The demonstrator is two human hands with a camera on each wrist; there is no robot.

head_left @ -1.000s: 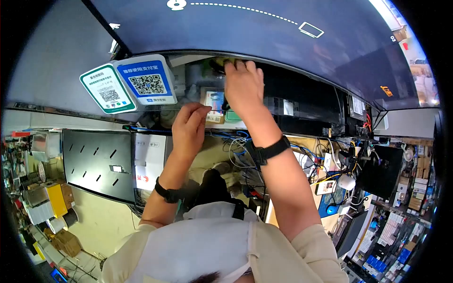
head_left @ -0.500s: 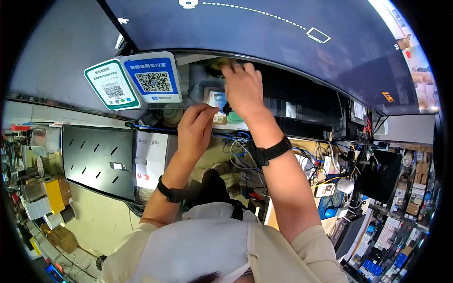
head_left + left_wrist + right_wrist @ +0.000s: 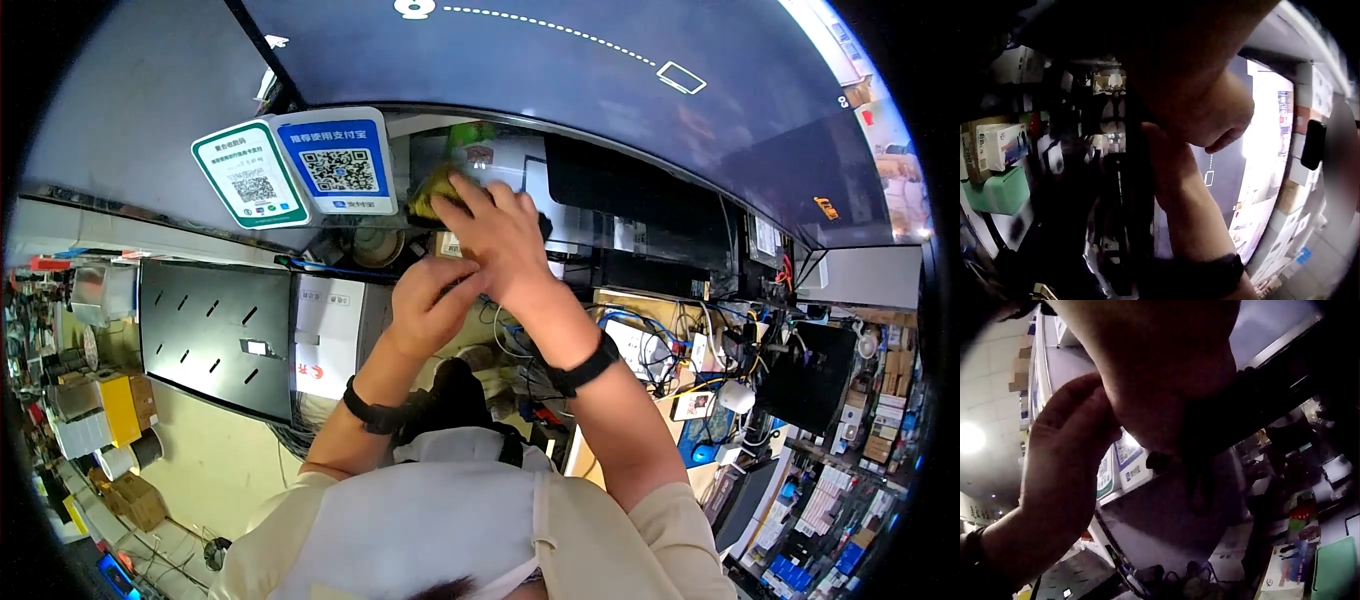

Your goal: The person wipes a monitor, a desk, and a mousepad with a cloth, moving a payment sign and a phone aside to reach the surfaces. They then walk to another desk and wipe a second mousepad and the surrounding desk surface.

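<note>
In the head view, we bend our right hand's [image 3: 497, 240] fingers over a yellow-green item [image 3: 432, 192] at its 10 o'clock, gripping it; it is too blurred to name further. Our left hand [image 3: 432, 302] is at the right hand's 7 to 8 o'clock, thumb and index finger drawn together, the tips close against the right hand; we cannot tell whether they pinch anything. We have a blue QR-code sign [image 3: 338, 163] and a green-bordered QR-code sign [image 3: 252, 174] standing toward the right hand's 10 o'clock, a large screen [image 3: 600, 105] at its 1 o'clock, and tangled cables [image 3: 652, 352] toward 4 o'clock. A black panel [image 3: 212, 330] lies at our left hand's 9 o'clock. Our left wrist view shows a green box [image 3: 1002, 192] at a picture-printed box's [image 3: 1010, 145] 6 o'clock.
</note>
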